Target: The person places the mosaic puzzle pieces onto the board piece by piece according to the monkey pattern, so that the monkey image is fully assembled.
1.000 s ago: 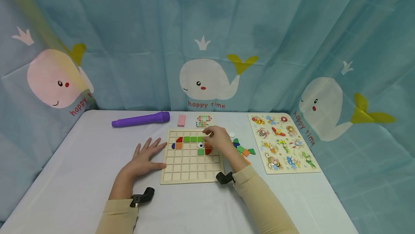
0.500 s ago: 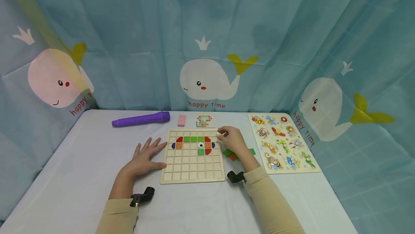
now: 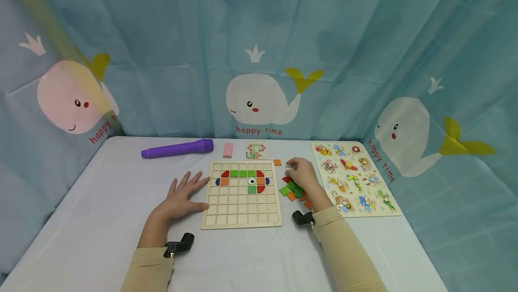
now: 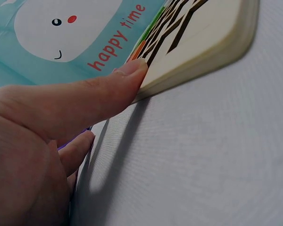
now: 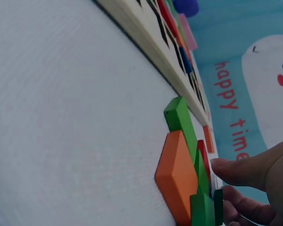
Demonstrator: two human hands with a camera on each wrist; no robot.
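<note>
A wooden grid board (image 3: 241, 210) lies on the table with several coloured tiles in its upper rows, including an eye tile (image 3: 252, 181) and a blue piece (image 3: 267, 181) at the right. My left hand (image 3: 180, 200) lies spread at the board's left edge; its thumb (image 4: 127, 70) touches the rim in the left wrist view. My right hand (image 3: 304, 176) hovers at the far side of a pile of loose tiles (image 3: 292, 188). In the right wrist view its thumb (image 5: 245, 172) and fingers are apart, beside green and red pieces; I see nothing held between them.
An orange square tile (image 3: 277, 162) lies at the board's top right corner. Behind the board are a pattern card (image 3: 256, 151), a pink block (image 3: 228, 150) and a purple stick (image 3: 177, 148). An insect puzzle board (image 3: 353, 179) lies to the right. A whale-print curtain (image 3: 182, 81) hangs behind.
My right hand has moved from above the board rightward to the loose tiles, uncovering the blue piece and then the orange square. My left hand has stayed at the board's edge.
</note>
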